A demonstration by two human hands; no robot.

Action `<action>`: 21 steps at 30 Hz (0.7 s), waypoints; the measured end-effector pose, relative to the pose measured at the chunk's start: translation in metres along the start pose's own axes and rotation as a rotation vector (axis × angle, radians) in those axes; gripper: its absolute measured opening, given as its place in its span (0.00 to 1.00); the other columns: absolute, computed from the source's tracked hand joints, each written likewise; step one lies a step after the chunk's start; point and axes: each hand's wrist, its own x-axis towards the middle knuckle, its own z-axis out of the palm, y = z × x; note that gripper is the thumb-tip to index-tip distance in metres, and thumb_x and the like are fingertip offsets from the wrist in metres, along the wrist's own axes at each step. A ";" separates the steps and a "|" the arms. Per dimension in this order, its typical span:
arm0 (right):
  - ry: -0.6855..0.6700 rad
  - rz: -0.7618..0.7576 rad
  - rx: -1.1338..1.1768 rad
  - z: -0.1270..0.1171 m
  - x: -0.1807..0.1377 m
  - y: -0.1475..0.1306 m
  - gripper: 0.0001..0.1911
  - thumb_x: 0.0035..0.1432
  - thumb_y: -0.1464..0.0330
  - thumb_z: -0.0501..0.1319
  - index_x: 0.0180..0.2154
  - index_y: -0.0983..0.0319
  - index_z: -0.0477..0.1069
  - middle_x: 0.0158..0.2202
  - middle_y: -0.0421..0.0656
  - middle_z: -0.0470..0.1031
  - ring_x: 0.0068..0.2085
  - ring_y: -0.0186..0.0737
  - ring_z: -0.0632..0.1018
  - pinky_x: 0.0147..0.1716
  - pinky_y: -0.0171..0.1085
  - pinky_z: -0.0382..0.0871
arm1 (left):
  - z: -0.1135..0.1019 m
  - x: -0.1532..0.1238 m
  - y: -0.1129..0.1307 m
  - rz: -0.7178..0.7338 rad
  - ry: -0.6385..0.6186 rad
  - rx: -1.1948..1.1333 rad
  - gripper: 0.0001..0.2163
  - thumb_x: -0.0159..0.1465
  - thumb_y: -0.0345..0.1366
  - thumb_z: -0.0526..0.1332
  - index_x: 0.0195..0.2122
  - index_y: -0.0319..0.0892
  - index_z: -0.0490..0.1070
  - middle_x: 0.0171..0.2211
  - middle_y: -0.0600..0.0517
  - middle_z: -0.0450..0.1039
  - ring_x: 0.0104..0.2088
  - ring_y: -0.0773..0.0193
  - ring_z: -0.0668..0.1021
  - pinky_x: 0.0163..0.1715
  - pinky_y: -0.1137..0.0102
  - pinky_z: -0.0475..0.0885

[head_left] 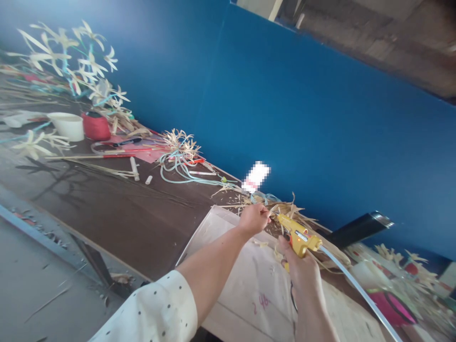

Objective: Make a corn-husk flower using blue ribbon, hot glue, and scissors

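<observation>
In my right hand (302,270) is a yellow glue gun (297,232), gripped by its handle, with a long pale glue stick (356,285) trailing out of its back. Just left of the nozzle is my left hand (254,219), its fingers pinched together. A small pale piece seems to be at those fingertips, too small to name. Both hands are above a whitish cardboard sheet (245,275) with pink handwriting, and pale scraps lie on it. Behind the hands is a heap of dry husk strips (288,209).
Husk flowers on pale blue stems (85,66) stand at the far left, near a white cup (67,126) and a red bundle (96,126). Coiled blue cords (174,171) lie mid-table. A black cylinder (363,229) leans at the right, by a blue wall (285,118).
</observation>
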 end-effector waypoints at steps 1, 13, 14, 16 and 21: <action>-0.001 -0.001 -0.002 0.000 0.000 0.000 0.28 0.39 0.49 0.65 0.33 0.66 0.75 0.19 0.43 0.73 0.24 0.43 0.73 0.25 0.37 0.64 | 0.000 0.000 0.000 0.007 -0.001 0.004 0.10 0.60 0.38 0.54 0.27 0.43 0.72 0.27 0.55 0.77 0.30 0.67 0.76 0.34 0.75 0.67; -0.005 -0.029 0.016 -0.001 0.006 0.004 0.31 0.38 0.48 0.65 0.36 0.69 0.75 0.21 0.45 0.74 0.26 0.45 0.74 0.25 0.36 0.65 | -0.004 -0.004 0.001 0.081 0.000 0.020 0.11 0.61 0.38 0.53 0.27 0.42 0.72 0.27 0.53 0.77 0.31 0.65 0.76 0.32 0.74 0.66; -0.008 -0.021 0.020 -0.002 0.006 0.003 0.31 0.38 0.48 0.65 0.36 0.68 0.75 0.21 0.44 0.74 0.26 0.44 0.74 0.25 0.36 0.65 | -0.004 -0.004 0.001 0.084 -0.002 0.024 0.11 0.61 0.38 0.53 0.27 0.42 0.72 0.27 0.53 0.77 0.31 0.65 0.76 0.33 0.74 0.66; -0.013 -0.014 0.036 -0.002 0.007 0.003 0.31 0.38 0.49 0.65 0.37 0.68 0.75 0.21 0.44 0.74 0.25 0.43 0.73 0.25 0.36 0.65 | -0.004 -0.004 0.001 0.094 -0.004 0.030 0.11 0.61 0.38 0.53 0.27 0.42 0.72 0.27 0.53 0.77 0.31 0.65 0.76 0.33 0.74 0.67; 0.000 -0.010 0.085 -0.002 0.005 0.001 0.31 0.37 0.50 0.66 0.38 0.67 0.74 0.22 0.43 0.74 0.24 0.42 0.73 0.25 0.36 0.66 | -0.004 -0.004 0.000 0.110 0.002 0.045 0.11 0.61 0.38 0.53 0.27 0.43 0.72 0.26 0.54 0.77 0.31 0.65 0.76 0.34 0.73 0.67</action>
